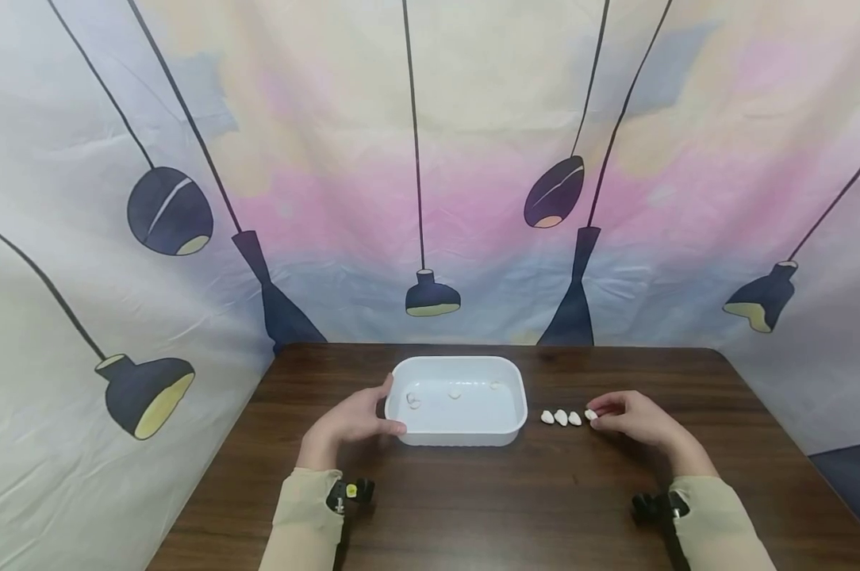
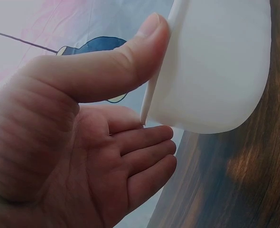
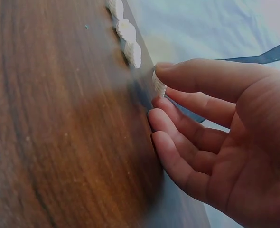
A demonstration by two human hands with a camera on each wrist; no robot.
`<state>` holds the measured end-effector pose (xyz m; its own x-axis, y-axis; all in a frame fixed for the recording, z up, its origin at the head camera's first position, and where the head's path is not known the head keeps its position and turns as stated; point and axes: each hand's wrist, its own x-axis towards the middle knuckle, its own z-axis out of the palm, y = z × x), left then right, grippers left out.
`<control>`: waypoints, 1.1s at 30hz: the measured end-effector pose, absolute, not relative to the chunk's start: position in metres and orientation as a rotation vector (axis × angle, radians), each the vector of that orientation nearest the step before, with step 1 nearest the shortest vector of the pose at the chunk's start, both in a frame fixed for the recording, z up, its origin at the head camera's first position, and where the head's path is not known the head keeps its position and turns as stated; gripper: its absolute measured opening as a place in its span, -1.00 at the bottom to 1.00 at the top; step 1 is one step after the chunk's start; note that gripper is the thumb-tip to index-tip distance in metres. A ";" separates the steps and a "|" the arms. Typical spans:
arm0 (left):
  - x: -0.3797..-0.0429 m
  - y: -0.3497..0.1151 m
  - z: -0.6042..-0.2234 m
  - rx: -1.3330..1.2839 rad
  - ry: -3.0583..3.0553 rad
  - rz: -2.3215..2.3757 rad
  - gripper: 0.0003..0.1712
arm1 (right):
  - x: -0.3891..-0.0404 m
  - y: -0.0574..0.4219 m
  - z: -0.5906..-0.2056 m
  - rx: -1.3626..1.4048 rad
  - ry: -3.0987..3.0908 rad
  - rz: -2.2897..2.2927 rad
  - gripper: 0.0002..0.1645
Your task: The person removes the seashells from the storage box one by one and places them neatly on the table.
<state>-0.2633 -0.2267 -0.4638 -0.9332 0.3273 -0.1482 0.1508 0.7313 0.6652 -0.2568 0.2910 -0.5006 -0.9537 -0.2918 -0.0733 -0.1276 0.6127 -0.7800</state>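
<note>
A white rectangular dish (image 1: 451,438) stands on the table. My left hand (image 1: 355,415) rests against its left end, the thumb at the near corner and a finger at the far side. In the left wrist view the thumb touches the dish's rim (image 2: 157,78), and the other fingers extend fairly straight beside it. Right of the dish, three small white ridged shells (image 1: 561,417) lie in a row. At the right end of that row, my right hand (image 1: 633,416) pinches another white ridged shell (image 3: 159,85) between thumb and fingertips, low over the table.
Several small pale pieces (image 1: 454,394), thin-edged and hard to make out, lie inside the dish. The dark wooden table (image 1: 501,507) runs back to a hanging cloth (image 1: 358,198) printed with lamps. A dark camera mount (image 1: 351,491) is strapped at the left wrist.
</note>
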 end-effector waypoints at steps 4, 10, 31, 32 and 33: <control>-0.264 -0.227 -0.464 0.380 2.681 0.997 0.29 | -0.257 0.292 -0.502 -0.344 2.643 -1.258 -0.61; -0.265 -0.226 -0.464 0.390 2.684 1.003 0.29 | -0.259 0.290 -0.505 -0.366 2.667 -1.246 -0.62; -0.260 -0.225 -0.462 0.358 2.696 0.986 0.30 | -0.258 0.283 -0.510 -0.360 2.701 -1.253 -0.65; -0.260 -0.226 -0.463 0.358 2.695 0.986 0.30 | -0.258 0.283 -0.510 -0.362 2.701 -1.251 -0.65; -0.260 -0.226 -0.463 0.355 2.693 0.987 0.30 | -0.258 0.283 -0.510 -0.364 2.700 -1.250 -0.65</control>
